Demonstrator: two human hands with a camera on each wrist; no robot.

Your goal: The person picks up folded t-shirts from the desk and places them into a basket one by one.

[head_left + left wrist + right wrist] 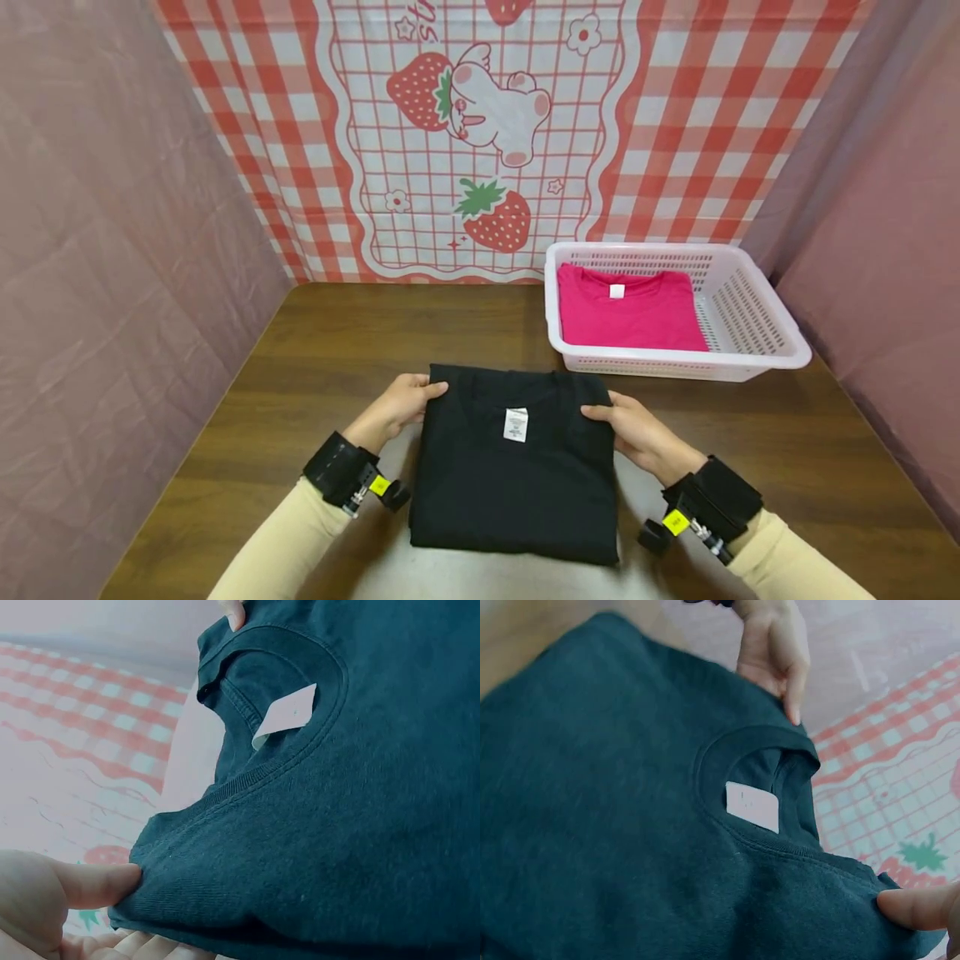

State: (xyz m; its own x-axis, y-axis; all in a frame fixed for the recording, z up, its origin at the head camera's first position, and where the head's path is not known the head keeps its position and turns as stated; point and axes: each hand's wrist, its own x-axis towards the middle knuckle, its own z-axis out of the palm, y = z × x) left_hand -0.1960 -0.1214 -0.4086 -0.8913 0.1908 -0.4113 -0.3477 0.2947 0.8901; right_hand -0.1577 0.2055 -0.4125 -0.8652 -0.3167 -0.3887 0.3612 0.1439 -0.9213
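Note:
A black T-shirt (pixel 513 492), folded into a neat rectangle, is held up by both hands in the head view, its neckline toward the back wall. A white label (pixel 516 424) shows inside the collar. At the shirt's upper left corner my left hand (pixel 406 400) pinches the fold, thumb on top and fingers underneath, as the left wrist view also shows with the thumb (pixel 105 885). My right hand (pixel 637 429) grips the opposite upper corner the same way; its thumb (pixel 915 907) presses the cloth in the right wrist view. Most fingers are hidden beneath the fabric.
A white plastic basket (pixel 757 360) stands at the back right of the wooden table (pixel 360 333), with a folded pink T-shirt (pixel 633 312) in its left part. Behind is a red checked strawberry cloth (pixel 300 125); a pale surface (pixel 450 575) lies beneath the black shirt.

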